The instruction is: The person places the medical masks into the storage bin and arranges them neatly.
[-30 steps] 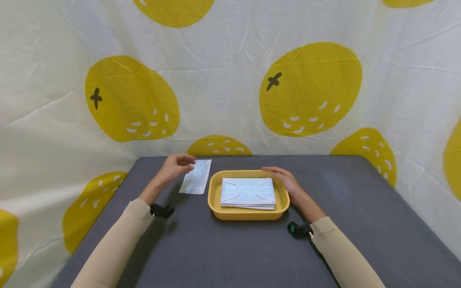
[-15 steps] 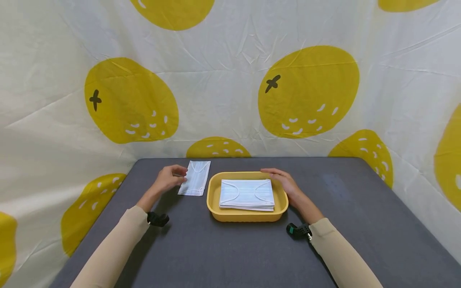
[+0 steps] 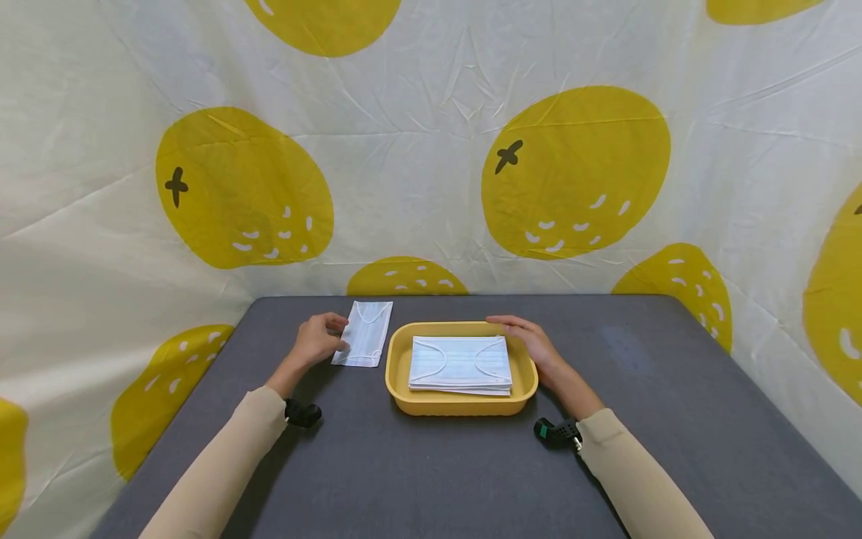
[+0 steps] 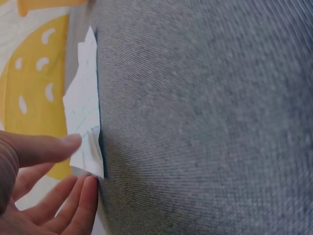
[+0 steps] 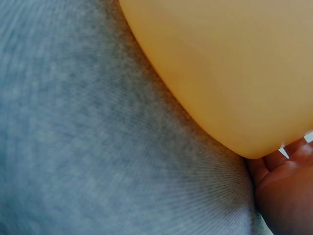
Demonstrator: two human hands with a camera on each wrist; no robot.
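Currently we log the left hand [image 3: 315, 343] at the near left edge of a single face mask [image 3: 364, 343] lying flat on the grey table [image 3: 431, 464], just left of the yellow tray [image 3: 397, 374]. From the left wrist camera, the thumb and fingers [image 4: 73, 198] sit on either side of the mask's edge [image 4: 88, 132], lightly curled and close to it; we cannot tell whether they truly pinch it or only touch it.

Our right hand [image 3: 532, 340] rests against the tray's far right rim, fingers extended and relaxed along the edge, not curled round it. From the right wrist camera we see the tray wall [image 5: 230, 68] close up, with the palm [image 5: 286, 191] pressed beside it.

Inside the tray lies a stack of masks [image 3: 461, 363], flat, ear loops uppermost. Behind the table hangs a white cloth with yellow fruit print [image 3: 579, 172].
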